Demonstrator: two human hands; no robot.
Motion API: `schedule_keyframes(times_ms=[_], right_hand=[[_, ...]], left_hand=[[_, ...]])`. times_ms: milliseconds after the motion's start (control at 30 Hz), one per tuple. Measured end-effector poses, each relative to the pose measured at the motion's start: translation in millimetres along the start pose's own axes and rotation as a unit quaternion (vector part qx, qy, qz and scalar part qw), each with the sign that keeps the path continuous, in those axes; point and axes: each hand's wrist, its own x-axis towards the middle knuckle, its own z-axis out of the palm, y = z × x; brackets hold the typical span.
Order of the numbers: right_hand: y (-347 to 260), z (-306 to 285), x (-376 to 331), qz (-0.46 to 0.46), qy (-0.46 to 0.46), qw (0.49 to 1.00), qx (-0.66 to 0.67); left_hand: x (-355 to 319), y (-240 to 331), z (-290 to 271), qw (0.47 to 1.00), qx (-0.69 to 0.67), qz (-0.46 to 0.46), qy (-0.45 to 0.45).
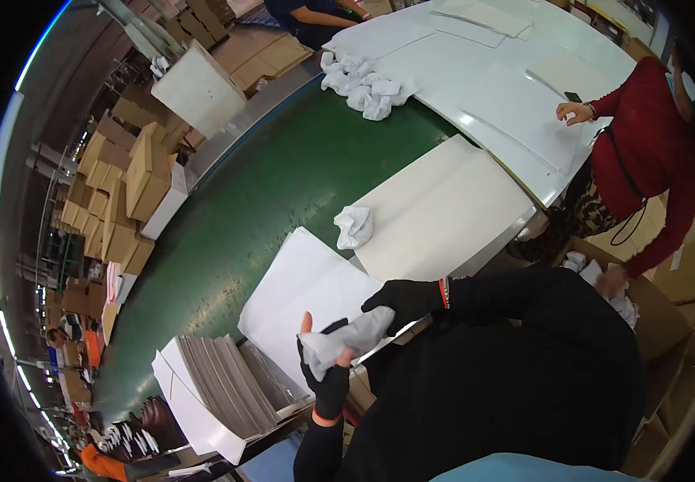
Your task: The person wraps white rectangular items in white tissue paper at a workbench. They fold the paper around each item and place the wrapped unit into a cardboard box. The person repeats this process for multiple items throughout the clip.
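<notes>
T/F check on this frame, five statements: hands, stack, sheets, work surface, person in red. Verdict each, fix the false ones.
1. The left hand and right hand both hold one white bundle. True.
2. The stack of boards stands to the right of the right hand. False: the stack of boards is to the left of the left hand.
3. White sheets lie beyond the hands. True.
4. The long work surface is red. False: the long work surface is green.
5. The person in red reaches into a cardboard box. True.
</notes>
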Motion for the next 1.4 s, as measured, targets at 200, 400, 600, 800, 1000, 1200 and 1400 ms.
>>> schedule_keyframes(times_ms=[200, 400, 600, 800, 1000, 1200, 1400], right_hand=[[-3, 4, -10, -0.022, -0.048, 0.998, -0.018], [-19, 7, -1, 0.014, -0.182, 0.973, 0.142], [-16, 3, 0, 0.051, -0.132, 0.989, -0.028], [36, 32, 18, 0.141, -0.148, 0.967, 0.151], [17, 19, 20, 0.055, -0.16, 0.986, 0.004], [-12, 5, 20, 0.083, -0.175, 0.98, 0.039], [-7, 7, 15, 0.097, -0.16, 0.982, 0.019]], left_hand=[[-19, -6, 7, 0.988, 0.14, 0.027, 0.052], [-10, -13, 20, 0.993, -0.029, -0.101, 0.057], [1, -42, 15, 0.938, 0.24, 0.121, 0.22], [-3, -22, 30, 0.957, 0.282, 0.069, 0.011], [0, -20, 23, 0.973, 0.228, 0.011, 0.045], [-7, -32, 18, 0.988, 0.148, -0.038, 0.036], [-1, -36, 25, 0.975, 0.211, 0.019, 0.067]])
